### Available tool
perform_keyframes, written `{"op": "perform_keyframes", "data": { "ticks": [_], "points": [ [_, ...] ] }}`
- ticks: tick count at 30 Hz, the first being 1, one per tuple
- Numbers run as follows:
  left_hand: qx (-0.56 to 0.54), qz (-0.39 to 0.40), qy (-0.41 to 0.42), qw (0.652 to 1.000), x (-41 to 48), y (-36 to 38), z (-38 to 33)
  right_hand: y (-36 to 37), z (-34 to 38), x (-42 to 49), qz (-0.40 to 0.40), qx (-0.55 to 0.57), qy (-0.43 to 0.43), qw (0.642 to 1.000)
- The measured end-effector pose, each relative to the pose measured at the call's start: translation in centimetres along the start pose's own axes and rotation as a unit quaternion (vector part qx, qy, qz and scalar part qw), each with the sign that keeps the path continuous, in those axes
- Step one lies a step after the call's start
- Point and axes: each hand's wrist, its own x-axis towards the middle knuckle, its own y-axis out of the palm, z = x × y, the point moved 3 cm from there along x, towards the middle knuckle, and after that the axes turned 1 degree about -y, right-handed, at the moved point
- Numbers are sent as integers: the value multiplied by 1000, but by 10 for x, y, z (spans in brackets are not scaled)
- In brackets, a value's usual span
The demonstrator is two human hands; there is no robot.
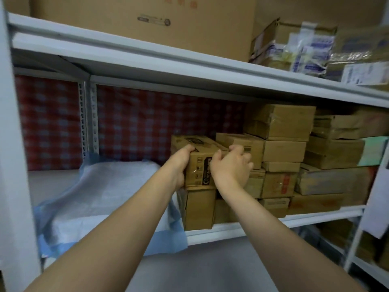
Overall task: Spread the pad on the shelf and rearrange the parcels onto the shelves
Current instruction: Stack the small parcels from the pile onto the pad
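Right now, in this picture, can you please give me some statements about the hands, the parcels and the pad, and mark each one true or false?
1. The left hand and the right hand both grip the same cardboard box. True.
2. This box stands directly on the shelf board. False: it sits on top of another box.
3. The blue-edged pad lies left of the parcels. True.
4. The upper shelf holds nothing. False: a large carton stands there.

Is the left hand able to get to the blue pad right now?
Probably yes. The blue pad lies open just beside the left hand, nothing between, though its fingers grip a parcel and must let go first.
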Motion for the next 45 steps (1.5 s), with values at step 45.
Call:
{"op": "perform_keyframes", "data": {
  "ticks": [45],
  "points": [
    [4,-348,176,921,173,-310,-52,327,103,24,251,264,199,910]
  ]
}}
